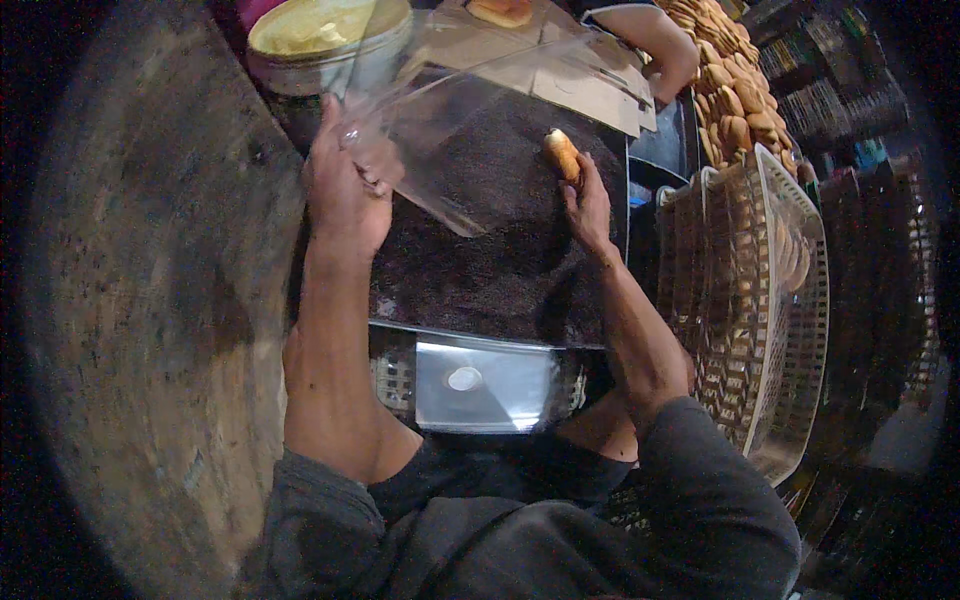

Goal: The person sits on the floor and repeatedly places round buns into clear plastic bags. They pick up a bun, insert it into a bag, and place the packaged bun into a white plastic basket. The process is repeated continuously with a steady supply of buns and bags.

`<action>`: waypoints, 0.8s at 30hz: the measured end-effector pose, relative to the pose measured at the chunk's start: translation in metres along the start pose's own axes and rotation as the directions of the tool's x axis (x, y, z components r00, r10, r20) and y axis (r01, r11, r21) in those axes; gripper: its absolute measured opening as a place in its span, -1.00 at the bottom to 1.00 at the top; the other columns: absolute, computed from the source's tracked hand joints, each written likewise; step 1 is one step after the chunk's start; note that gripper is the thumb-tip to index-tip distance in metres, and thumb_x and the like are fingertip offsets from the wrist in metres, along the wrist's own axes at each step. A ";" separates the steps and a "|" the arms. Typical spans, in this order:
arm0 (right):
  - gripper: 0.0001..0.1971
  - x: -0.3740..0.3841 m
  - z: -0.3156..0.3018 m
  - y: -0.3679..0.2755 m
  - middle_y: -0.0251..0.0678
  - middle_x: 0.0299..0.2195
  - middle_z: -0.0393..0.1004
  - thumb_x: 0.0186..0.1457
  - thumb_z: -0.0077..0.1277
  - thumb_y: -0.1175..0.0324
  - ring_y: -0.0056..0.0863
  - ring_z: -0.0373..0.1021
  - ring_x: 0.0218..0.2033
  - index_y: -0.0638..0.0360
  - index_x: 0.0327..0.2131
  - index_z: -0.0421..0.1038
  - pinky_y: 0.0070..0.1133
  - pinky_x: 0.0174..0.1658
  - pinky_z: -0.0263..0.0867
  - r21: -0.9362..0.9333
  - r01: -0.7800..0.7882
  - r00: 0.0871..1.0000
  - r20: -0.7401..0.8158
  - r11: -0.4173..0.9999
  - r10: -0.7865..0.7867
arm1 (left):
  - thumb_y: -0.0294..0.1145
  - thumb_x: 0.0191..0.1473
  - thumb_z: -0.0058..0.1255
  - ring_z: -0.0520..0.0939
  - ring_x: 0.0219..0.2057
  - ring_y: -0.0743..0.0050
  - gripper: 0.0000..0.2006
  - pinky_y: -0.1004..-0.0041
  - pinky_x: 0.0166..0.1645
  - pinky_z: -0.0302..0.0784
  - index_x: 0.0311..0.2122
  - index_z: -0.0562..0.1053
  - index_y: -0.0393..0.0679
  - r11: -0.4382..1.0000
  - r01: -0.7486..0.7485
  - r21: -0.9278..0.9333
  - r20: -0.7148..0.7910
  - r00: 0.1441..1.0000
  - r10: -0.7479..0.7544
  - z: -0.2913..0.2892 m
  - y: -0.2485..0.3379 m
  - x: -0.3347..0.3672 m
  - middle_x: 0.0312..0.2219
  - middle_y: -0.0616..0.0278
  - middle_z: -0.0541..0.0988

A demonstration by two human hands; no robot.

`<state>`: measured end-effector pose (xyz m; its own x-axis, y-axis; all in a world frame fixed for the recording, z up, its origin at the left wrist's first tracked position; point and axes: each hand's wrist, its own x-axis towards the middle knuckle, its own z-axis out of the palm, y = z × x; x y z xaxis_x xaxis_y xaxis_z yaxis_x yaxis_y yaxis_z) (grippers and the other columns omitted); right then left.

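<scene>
My left hand (345, 180) is closed around the edge of a clear plastic bag (440, 205), blurred by motion, which stretches up and to the right. Between the fingers of my right hand (590, 205) is a golden-brown bread roll (563, 155) with a pale tip, tilted upward. Both hands are above a wide tray (470, 329) filled with dark brown granules (470, 270). The roll is apart from the granules. Left of the tray's far end stands a bucket (320, 72) with a yellow creamy mass (315, 28) in it.
Beyond the tray lies cardboard (590, 85) with a bun (500, 10) on it. Another person's arm (655, 45) reaches in there. Many rolls (735, 95) are heaped at far right, near a cream plastic crate (770, 340). A metal sheet (500, 385) lies near my lap.
</scene>
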<state>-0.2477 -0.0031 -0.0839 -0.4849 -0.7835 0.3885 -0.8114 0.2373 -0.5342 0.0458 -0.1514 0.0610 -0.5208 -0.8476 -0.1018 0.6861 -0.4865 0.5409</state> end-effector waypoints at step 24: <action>-0.56 -0.037 -0.009 0.011 -0.07 -0.20 0.44 -0.10 0.16 0.04 -0.17 0.32 -0.08 0.21 -0.27 0.48 -0.26 0.00 0.15 -0.122 -0.248 0.936 -0.284 0.961 0.206 | 0.16 0.15 -0.25 0.58 -0.25 0.23 -0.45 0.21 -0.13 0.52 -0.04 0.26 -0.16 0.916 -0.049 0.399 -0.194 0.971 0.137 0.009 -0.048 0.028 -0.21 0.02 0.52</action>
<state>-0.2414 0.0337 -0.0975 -0.7139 -0.5216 0.4672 -0.6991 0.4923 -0.5186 -0.0059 -0.1500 0.0397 -0.3132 -0.9311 -0.1869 0.4513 -0.3191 0.8334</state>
